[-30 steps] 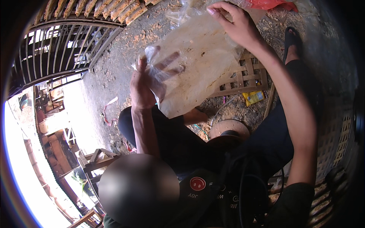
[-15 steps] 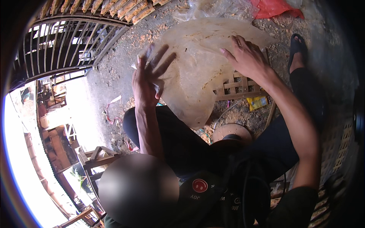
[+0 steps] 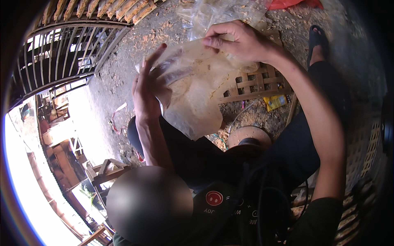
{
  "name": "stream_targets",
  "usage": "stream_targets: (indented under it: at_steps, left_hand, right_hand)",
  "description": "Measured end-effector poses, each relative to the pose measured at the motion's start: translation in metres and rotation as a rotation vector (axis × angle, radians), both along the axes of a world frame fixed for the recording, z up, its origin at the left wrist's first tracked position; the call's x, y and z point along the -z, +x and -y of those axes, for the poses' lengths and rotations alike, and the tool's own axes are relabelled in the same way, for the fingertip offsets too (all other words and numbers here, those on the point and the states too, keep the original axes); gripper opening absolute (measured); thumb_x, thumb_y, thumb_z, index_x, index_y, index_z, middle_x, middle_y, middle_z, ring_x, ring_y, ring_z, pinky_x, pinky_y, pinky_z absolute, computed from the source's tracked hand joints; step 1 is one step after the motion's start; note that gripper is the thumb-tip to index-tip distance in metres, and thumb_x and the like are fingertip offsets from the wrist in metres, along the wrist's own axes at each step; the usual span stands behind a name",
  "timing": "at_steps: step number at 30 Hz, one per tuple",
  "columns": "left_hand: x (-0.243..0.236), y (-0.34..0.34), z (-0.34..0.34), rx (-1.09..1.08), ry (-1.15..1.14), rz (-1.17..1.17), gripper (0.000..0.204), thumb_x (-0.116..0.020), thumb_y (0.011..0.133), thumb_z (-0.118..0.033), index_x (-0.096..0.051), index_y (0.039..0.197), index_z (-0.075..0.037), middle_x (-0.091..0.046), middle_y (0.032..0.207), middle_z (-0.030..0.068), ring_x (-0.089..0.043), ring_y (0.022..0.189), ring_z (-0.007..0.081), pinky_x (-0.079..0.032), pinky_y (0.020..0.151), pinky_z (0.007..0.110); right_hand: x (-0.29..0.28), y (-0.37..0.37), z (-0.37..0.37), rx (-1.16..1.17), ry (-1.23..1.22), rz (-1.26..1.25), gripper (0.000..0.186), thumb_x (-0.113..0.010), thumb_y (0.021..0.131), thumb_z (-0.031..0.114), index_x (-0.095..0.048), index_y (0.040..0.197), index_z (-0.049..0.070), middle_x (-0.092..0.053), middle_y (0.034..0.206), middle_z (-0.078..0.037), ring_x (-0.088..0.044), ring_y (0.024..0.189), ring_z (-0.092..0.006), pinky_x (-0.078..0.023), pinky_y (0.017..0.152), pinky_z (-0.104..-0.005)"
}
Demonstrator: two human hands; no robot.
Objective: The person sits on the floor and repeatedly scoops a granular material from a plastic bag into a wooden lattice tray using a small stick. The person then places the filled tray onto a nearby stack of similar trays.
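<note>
A thin, translucent plastic sheet (image 3: 193,96) with brownish stains hangs between my hands above the ground. My right hand (image 3: 240,41) pinches its upper edge between thumb and fingers. At the sheet's left side is my left hand (image 3: 148,92), its fingers stretched out and spread. One finger points up clear of the plastic, while the others show dimly through it. I cannot tell whether they are behind the sheet or inside a fold. Under the sheet's right side lies a woven lattice panel (image 3: 256,86), partly covered.
A yellow packet (image 3: 275,102) lies beside the panel. Near my legs is a round tan disc (image 3: 249,134) with a dark centre. Clear plastic (image 3: 221,16) and a red plastic piece (image 3: 293,3) lie at the far side. A slatted frame (image 3: 72,53) stands at left. Crumbs litter the ground.
My right hand has gone from lying flat over the sheet to pinching its edge, moving up and left. The sheet has gathered leftward, uncovering more lattice panel. My left hand has shifted slightly left.
</note>
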State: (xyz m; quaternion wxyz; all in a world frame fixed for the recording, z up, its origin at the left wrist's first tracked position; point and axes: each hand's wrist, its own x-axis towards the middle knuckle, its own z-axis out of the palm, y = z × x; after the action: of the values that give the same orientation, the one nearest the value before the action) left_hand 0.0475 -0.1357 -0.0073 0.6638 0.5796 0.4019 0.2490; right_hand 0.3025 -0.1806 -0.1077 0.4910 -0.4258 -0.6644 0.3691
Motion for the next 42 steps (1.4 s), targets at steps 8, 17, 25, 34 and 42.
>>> stream_targets:
  at_steps: [8,17,25,34,42]
  left_hand:
    - [0.027,0.002,0.013,0.119,0.080,-0.270,0.049,-0.055,0.103,-0.033,-0.059,0.124,0.011,-0.070,0.107,0.0227,-0.071,0.096,0.0300,-0.053,0.094,0.038]
    - [0.023,-0.014,0.012,0.061,0.030,-0.042,0.039,-0.050,0.107,-0.027,-0.065,0.119,0.007,-0.073,0.101,0.0150,-0.072,0.091,0.0219,-0.056,0.088,0.037]
    - [0.020,-0.018,0.010,0.099,-0.009,0.025,0.040,-0.054,0.105,-0.029,-0.062,0.123,0.006,-0.072,0.104,0.0143,-0.072,0.094,0.0230,-0.059,0.084,0.037]
    - [0.025,-0.030,-0.012,0.107,-0.043,-0.355,0.025,-0.079,0.088,-0.016,-0.069,0.102,0.003,-0.074,0.091,0.0105,-0.071,0.083,0.0173,-0.058,0.082,0.035]
    - [0.051,-0.041,-0.021,0.025,0.098,0.062,0.086,-0.062,0.091,-0.059,-0.036,0.149,-0.003,-0.051,0.139,0.0148,-0.053,0.123,0.0246,-0.048,0.099,0.042]
  right_hand:
    - [0.001,0.020,0.002,0.176,-0.275,-0.266,0.029,-0.059,0.103,0.024,-0.065,0.117,0.000,-0.067,0.108,-0.006,-0.064,0.088,-0.0128,-0.056,0.082,-0.0310]
    - [-0.031,0.012,0.005,0.288,-0.301,-0.251,0.025,-0.064,0.101,0.024,-0.070,0.109,0.002,-0.068,0.090,-0.002,-0.061,0.078,-0.0089,-0.053,0.066,-0.0240]
    - [-0.036,0.015,0.007,0.270,-0.339,-0.251,0.025,-0.063,0.101,0.024,-0.069,0.108,0.001,-0.064,0.084,0.001,-0.057,0.071,-0.0068,-0.050,0.060,-0.0241]
    - [-0.018,0.048,-0.001,0.671,-0.343,-0.698,0.016,-0.063,0.101,0.022,-0.069,0.102,0.008,-0.064,0.087,0.003,-0.058,0.077,-0.0069,-0.049,0.069,-0.0232]
    - [-0.020,0.079,0.004,0.423,-0.412,-1.275,0.031,-0.040,0.109,0.027,-0.063,0.115,0.006,-0.070,0.102,-0.005,-0.067,0.096,-0.0175,-0.056,0.088,-0.0343]
